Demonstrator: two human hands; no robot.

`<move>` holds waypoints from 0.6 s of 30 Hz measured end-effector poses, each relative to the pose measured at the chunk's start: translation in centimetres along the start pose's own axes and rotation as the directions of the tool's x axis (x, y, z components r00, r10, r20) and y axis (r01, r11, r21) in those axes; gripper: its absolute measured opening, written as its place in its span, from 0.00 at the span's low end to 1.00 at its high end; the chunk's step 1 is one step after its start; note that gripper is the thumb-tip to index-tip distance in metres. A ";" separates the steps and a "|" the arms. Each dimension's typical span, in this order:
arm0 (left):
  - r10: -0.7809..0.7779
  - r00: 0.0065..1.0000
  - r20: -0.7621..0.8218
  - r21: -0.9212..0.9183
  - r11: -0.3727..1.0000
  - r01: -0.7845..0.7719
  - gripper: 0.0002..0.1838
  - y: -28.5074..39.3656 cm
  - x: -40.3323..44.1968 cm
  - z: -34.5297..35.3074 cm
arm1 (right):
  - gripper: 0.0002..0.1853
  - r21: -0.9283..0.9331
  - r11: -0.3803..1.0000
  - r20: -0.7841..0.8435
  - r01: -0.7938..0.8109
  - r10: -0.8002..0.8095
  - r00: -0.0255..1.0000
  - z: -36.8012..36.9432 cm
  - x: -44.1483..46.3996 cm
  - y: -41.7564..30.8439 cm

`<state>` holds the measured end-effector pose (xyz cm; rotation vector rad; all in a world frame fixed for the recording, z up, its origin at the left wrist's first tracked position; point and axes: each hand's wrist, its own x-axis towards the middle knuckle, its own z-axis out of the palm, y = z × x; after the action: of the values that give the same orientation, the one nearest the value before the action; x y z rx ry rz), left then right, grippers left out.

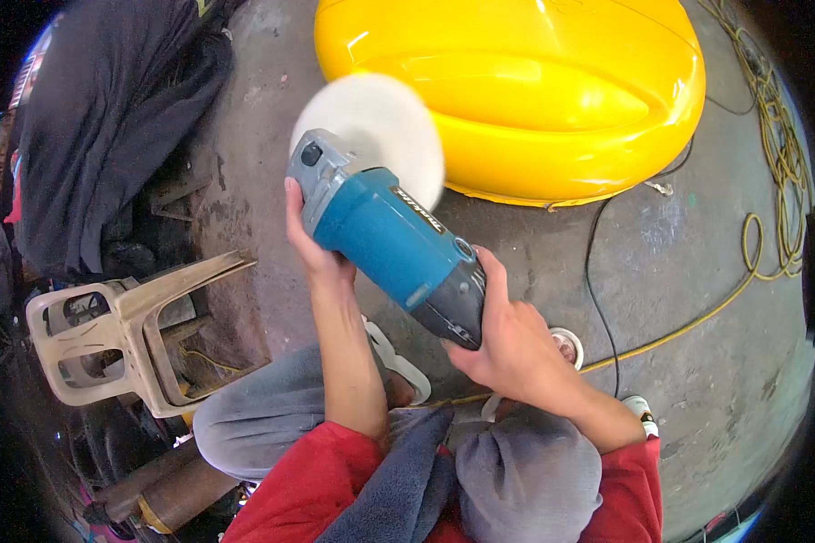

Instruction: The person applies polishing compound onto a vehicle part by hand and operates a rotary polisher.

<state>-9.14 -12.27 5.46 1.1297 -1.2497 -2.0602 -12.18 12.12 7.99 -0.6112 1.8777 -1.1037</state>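
Note:
A teal power polisher (385, 231) with a grey metal head and a black rear end is held up in both hands. My left hand (317, 249) grips it near the head, partly hidden under the body. Around the black rear handle, my right hand (507, 339) is closed. The round white polishing pad (371, 118) looks blurred, as if spinning. Its right side overlaps the near left edge of a glossy yellow molded panel (534, 100) in this view; whether they touch I cannot tell.
A beige plastic chair (91, 348) lies at the left, below a dark cloth (100, 136). A yellow hose (688, 326) crosses the concrete floor and coils at the right. A black cord (590, 262) runs by the panel. Brown cylinders lie at lower left.

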 end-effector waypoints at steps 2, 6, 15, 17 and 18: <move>0.002 0.999 0.055 0.003 1.000 -0.002 0.34 -0.3 0.5 -1.0 | 0.52 -0.024 0.999 0.054 -0.032 0.034 0.998 0.2 0.8 -0.6; -0.020 1.000 -0.011 -0.092 0.996 0.019 0.34 -3.0 -0.8 -4.4 | 0.52 -0.075 0.996 0.154 -0.050 0.061 0.986 1.4 0.8 0.8; -0.002 0.999 0.049 -0.057 0.998 0.005 0.36 -3.9 -3.6 -1.1 | 0.51 -0.118 0.991 0.035 -0.064 0.068 0.997 0.0 -2.5 3.3; 0.034 0.999 0.006 -0.054 0.998 -0.034 0.37 -5.9 -4.8 -1.4 | 0.51 -0.132 0.988 0.032 -0.079 0.084 0.996 -0.3 -3.8 4.7; 0.039 0.999 0.023 -0.054 0.998 -0.038 0.37 -6.7 -6.1 -1.3 | 0.50 -0.146 0.984 0.037 -0.102 0.108 0.993 -0.4 -4.6 5.6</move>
<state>-4.63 -5.32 1.73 1.0517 -1.2104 -2.0723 -10.11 18.45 5.16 -0.6052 1.9397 -0.8854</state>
